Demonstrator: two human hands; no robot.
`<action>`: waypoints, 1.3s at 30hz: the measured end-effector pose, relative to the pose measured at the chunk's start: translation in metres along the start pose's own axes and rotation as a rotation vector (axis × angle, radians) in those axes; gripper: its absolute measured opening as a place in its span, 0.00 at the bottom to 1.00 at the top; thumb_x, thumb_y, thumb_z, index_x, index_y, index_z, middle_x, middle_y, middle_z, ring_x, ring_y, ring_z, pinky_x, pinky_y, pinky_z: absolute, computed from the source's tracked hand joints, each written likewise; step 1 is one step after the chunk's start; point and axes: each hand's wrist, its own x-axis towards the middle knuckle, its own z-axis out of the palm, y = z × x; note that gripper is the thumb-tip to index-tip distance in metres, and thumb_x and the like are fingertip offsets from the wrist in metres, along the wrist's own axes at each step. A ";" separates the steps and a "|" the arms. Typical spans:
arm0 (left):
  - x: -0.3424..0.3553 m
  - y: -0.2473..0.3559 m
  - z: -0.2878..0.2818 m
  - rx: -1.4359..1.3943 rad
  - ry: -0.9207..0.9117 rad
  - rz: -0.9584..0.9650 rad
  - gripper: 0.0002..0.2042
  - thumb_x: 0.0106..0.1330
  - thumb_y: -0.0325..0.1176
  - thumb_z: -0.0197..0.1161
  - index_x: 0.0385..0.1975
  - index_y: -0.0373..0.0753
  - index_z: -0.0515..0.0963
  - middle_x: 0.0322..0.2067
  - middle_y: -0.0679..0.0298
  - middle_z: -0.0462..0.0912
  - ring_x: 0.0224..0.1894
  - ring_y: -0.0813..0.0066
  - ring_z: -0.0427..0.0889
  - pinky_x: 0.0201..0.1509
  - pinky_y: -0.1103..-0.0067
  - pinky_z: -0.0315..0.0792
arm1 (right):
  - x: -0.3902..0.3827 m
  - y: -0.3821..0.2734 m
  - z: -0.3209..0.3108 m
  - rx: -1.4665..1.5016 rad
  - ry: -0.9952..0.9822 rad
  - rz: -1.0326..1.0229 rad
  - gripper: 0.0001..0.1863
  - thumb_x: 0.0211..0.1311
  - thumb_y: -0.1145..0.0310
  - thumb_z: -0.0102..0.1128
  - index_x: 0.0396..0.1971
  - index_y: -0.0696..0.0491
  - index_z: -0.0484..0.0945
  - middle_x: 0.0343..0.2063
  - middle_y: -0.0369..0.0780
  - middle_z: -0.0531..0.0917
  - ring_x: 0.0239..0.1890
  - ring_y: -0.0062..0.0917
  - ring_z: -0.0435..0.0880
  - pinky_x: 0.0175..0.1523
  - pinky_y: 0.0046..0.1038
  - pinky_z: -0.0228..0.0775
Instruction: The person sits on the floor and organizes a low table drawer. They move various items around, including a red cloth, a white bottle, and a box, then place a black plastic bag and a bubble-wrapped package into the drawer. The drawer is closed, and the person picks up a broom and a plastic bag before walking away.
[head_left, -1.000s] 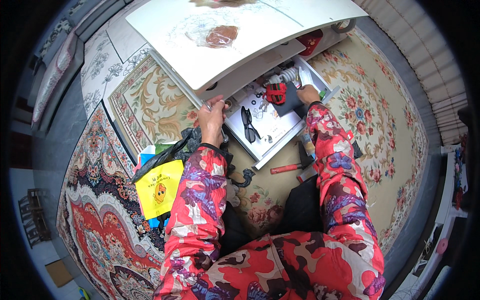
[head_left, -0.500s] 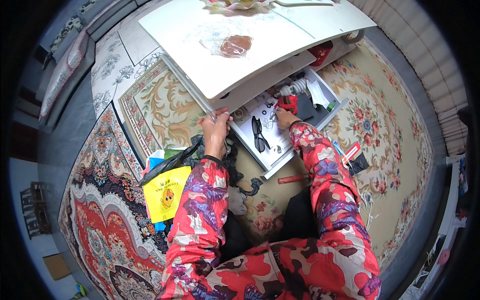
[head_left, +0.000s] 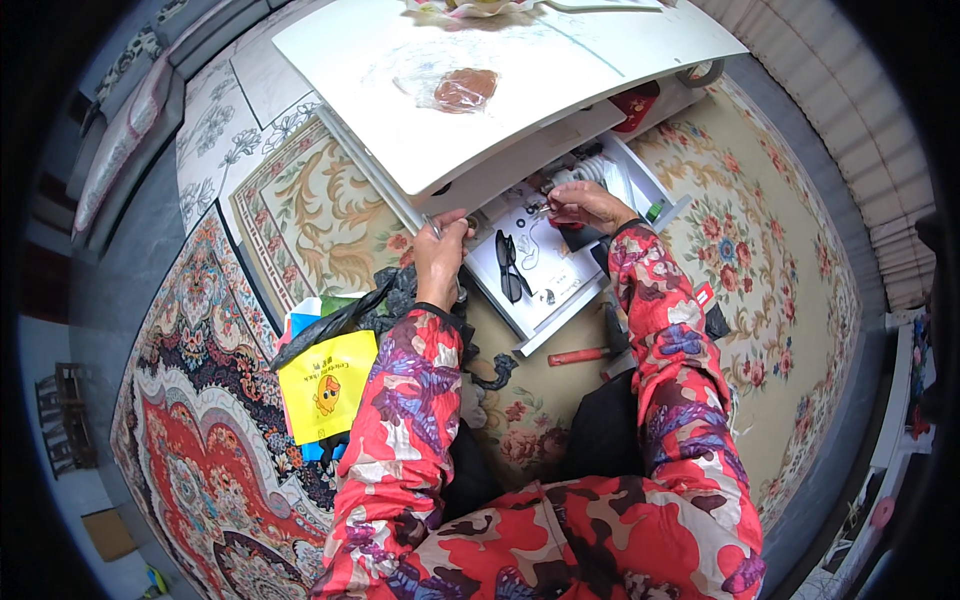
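Observation:
An open white drawer (head_left: 540,338) juts from under a white tabletop (head_left: 400,60). Beside its left edge, my left hand (head_left: 438,262) is closed, a thin shiny bit showing at the fingers; what it is I cannot make out. Over the drawer's right half, my right hand (head_left: 594,206) pinches something small, too small to name. Beneath that hand, a red and black thing is mostly covered. Inside the drawer lie black-framed glasses (head_left: 512,268), a spiral light bulb (head_left: 588,172), small black rings (head_left: 521,224) and a green item (head_left: 654,212).
A red-handled hammer (head_left: 577,356) lies on the carpet before the drawer. Left of it are black plastic bags (head_left: 392,300) and a yellow packet (head_left: 328,388). On the tabletop rest a brown patch under clear plastic (head_left: 466,90) and a frilled dish (head_left: 470,8).
My right hand has lifted from the drawer's middle and shifted right and up, now pinching over the drawer. More of the hammer shows beside my right sleeve. My left hand has barely moved.

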 end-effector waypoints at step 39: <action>-0.001 0.004 -0.006 -0.015 0.019 -0.022 0.14 0.60 0.28 0.56 0.45 0.31 0.74 0.24 0.66 0.79 0.18 0.86 0.68 0.20 0.88 0.61 | 0.041 0.069 0.088 -1.349 0.052 -0.190 0.24 0.51 0.74 0.50 0.52 0.48 0.72 0.55 0.50 0.69 0.53 0.44 0.73 0.54 0.39 0.69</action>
